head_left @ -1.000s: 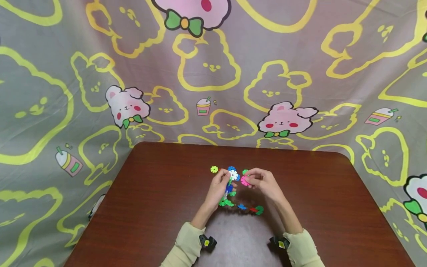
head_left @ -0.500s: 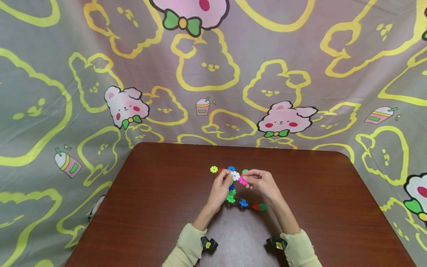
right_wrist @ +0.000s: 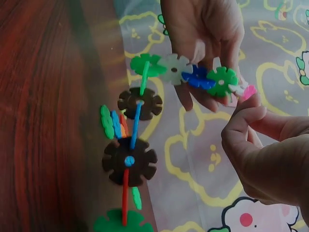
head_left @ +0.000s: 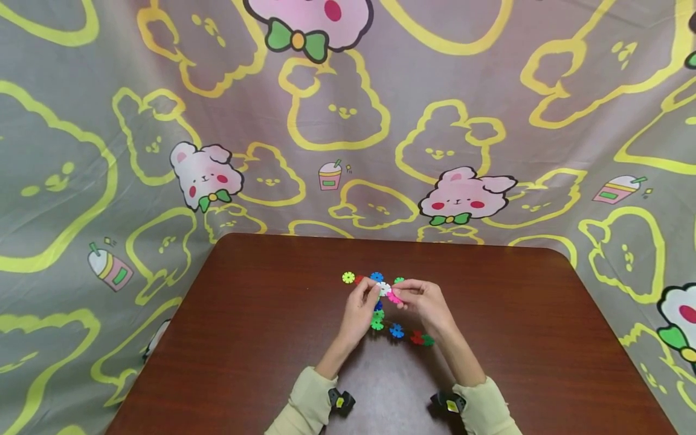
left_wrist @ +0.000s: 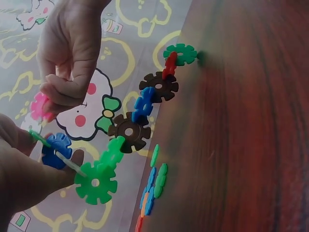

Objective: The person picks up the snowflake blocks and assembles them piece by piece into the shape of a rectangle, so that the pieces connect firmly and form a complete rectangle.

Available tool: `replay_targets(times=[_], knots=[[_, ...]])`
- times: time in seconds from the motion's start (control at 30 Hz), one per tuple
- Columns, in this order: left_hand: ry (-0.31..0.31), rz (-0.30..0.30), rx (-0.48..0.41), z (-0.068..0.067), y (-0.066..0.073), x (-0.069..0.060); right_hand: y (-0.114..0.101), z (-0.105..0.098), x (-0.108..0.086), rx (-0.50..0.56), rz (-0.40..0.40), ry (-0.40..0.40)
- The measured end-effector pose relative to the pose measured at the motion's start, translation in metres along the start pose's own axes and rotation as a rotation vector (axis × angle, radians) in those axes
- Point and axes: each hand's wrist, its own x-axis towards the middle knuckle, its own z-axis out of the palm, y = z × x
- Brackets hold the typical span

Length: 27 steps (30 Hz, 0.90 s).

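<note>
My left hand point(head_left: 359, 311) grips the upper end of a chain of linked notched discs, near its white disc point(head_left: 384, 289). My right hand point(head_left: 432, 305) pinches a pink disc point(head_left: 394, 296) against the white one's edge. In the right wrist view the chain runs from the pink disc point(right_wrist: 249, 92) through white, a green disc point(right_wrist: 222, 82), a blue disc point(right_wrist: 198, 77), white and green. Brown discs point(right_wrist: 129, 162) alternate with thin coloured ones down to a green end disc point(right_wrist: 123, 221). The left fingers partly hide the upper discs.
Loose-looking discs lie on the brown table point(head_left: 244, 338) beyond the hands: a yellow disc point(head_left: 348, 277), a red one, a blue disc point(head_left: 376, 277) and a green disc point(head_left: 399, 280). A patterned cloth point(head_left: 348, 205) hangs behind the table.
The right hand has moved left, bringing the pink disc from beside the white disc to its edge. The hanging chain has turned, showing its discs more face-on.
</note>
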Motion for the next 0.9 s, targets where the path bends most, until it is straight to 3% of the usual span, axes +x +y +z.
replay_targets(times=[0.13, 0.3, 0.43, 0.57, 0.7, 0.9], knots=[[0.001, 0.037, -0.004, -0.001, -0.004, -0.001, 0.000, 0.005, -0.001, 0.006, -0.011, 0.023], [-0.020, -0.031, -0.094, -0.003, -0.007, -0.004, 0.001, 0.008, 0.000, -0.004, -0.011, 0.015], [-0.094, -0.083, -0.184, -0.004, -0.007, -0.008, 0.003, 0.008, 0.003, -0.004, -0.010, -0.008], [-0.155, -0.078, -0.245, -0.005, -0.008, -0.009, 0.003, 0.003, 0.007, -0.046, -0.008, -0.010], [-0.154, -0.054, -0.231, -0.006, -0.009, -0.010, 0.000, -0.014, 0.018, -0.203, -0.059, 0.001], [-0.139, -0.072, -0.221, -0.008, -0.010, -0.010, 0.006, -0.043, 0.046, -0.588, -0.221, 0.070]])
